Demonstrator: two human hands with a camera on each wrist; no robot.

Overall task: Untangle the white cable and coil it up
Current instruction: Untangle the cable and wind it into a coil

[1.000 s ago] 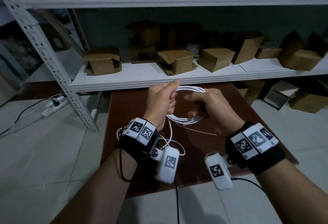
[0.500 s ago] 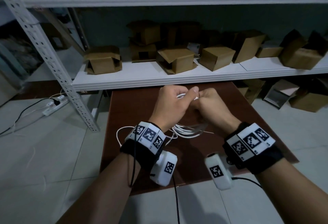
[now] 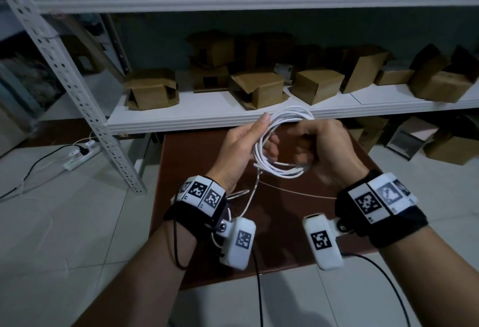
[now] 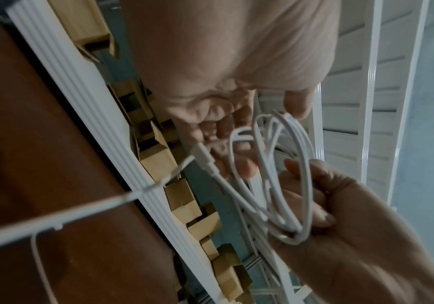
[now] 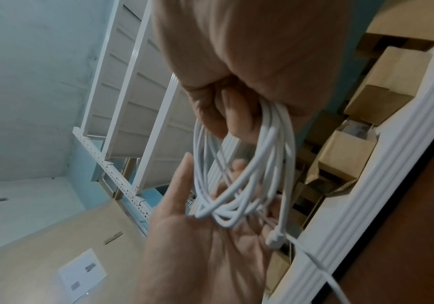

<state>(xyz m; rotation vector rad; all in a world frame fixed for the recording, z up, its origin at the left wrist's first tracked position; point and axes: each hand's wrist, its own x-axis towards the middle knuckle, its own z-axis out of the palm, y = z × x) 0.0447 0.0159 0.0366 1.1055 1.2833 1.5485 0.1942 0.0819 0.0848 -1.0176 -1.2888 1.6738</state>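
Change: since half a second ago I see the hands drawn apart from their close huddle, and the coil now stands open between them, raised higher toward the shelf edge.
Cable: white cable (image 3: 281, 142), thin and smooth, wound into several loose round loops of unequal size; the loops bunch together at the bottom and fan apart at the top.
Cable end: a small white plug (image 4: 205, 158) lies against my left palm, and a single loose strand trails from it down toward the brown surface (image 3: 280, 223).
Where: the coil is held in the air above the surface, in front of the white shelf (image 3: 233, 119) with cardboard boxes (image 3: 259, 88).
Left hand: left hand (image 3: 243, 145) is palm-up beside the coil, fingers (image 5: 184, 174) fairly straight and loosely apart, thumb extended along the top of the loops; the loops rest against the palm.
Right hand: right hand (image 3: 321, 148) is curled tight, its fingers (image 5: 236, 121) closed round the bunched strands, pinching the coil together.
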